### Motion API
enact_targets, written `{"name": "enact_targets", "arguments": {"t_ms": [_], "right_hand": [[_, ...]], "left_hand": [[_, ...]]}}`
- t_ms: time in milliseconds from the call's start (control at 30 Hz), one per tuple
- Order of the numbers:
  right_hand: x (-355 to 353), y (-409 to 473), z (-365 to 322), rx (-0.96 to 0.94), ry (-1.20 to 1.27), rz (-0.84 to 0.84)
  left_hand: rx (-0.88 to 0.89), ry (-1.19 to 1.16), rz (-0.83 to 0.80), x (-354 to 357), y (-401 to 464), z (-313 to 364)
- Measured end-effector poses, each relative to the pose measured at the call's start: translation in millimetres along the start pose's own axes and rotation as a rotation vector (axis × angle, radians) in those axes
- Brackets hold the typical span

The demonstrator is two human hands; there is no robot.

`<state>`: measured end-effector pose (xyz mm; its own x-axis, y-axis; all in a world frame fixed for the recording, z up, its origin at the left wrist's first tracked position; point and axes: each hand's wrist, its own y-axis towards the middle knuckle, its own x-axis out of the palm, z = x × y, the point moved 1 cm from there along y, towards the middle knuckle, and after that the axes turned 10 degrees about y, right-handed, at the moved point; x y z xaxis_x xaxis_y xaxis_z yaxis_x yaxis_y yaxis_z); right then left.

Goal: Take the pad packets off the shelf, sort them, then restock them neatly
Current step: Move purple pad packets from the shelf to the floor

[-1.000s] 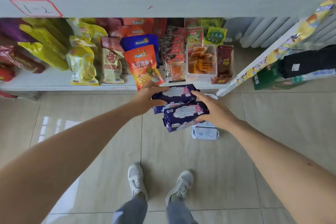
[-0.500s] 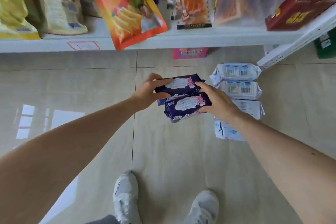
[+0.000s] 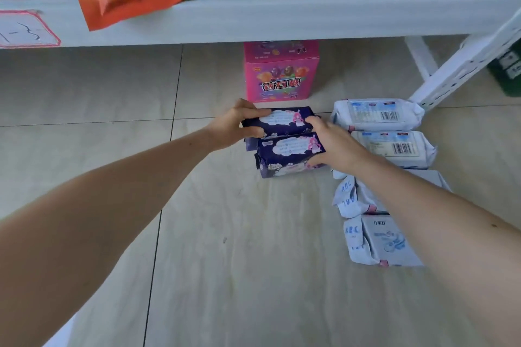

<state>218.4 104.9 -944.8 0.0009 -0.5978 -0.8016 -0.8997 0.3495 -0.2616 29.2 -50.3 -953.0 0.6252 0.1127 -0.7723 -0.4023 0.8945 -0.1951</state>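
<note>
Hands low over the tile floor (image 3: 225,234): left hand (image 3: 234,127) grips one glossy purple packet (image 3: 284,121), right hand (image 3: 335,146) grips another purple pack (image 3: 284,155). Crinkly white packets (image 3: 380,114) sit just right of the right hand, pink box (image 3: 282,76) just beyond both.

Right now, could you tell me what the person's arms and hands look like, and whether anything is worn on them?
Both forearms are bare, with no sleeves in view. The left hand and right hand show no gloves, rings, watch or bracelet.

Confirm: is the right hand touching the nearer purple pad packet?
Touching. The head view shows the right hand wrapped around the right end of the nearer purple pad packet, fingers over its top edge and thumb under its lower corner.
</note>
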Motion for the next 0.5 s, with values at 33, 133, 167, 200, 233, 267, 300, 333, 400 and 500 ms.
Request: {"name": "enact_targets", "arguments": {"t_ms": [33, 133, 167, 200, 233, 267, 300, 333, 400, 500], "right_hand": [[1, 0, 0, 0.009, -0.064, -0.014], [1, -3, -5, 0.02, -0.231, -0.021], [2, -5, -7, 0.024, -0.285, -0.021], [2, -6, -9, 0.028, -0.331, -0.017], [2, -8, -10, 0.033, -0.366, -0.007], [2, -9, -11, 0.031, -0.395, 0.01], [2, -9, -10, 0.019, -0.427, 0.029], [2, -9, -9, 0.0, -0.461, 0.044], [2, -9, -5, -0.033, -0.514, 0.044], [1, -6, -3, -0.037, -0.553, 0.002]], "left_hand": [[0.002, 0.012, -0.004, 4, 0, -1], [-0.05, -0.046, 0.01, 12, -5, -1], [-0.066, -0.078, 0.014, 14, -7, 0], [-0.079, -0.104, 0.01, 15, -8, 3], [-0.087, -0.137, 0.005, 16, -9, 6], [-0.104, -0.179, 0.001, 18, -10, 8], [-0.129, -0.232, 0.004, 20, -10, 11], [-0.156, -0.294, 0.01, 23, -11, 13], [-0.18, -0.402, 0.025, 30, -11, 15], [-0.222, -0.495, 0.015, 44, -7, 14]]}}
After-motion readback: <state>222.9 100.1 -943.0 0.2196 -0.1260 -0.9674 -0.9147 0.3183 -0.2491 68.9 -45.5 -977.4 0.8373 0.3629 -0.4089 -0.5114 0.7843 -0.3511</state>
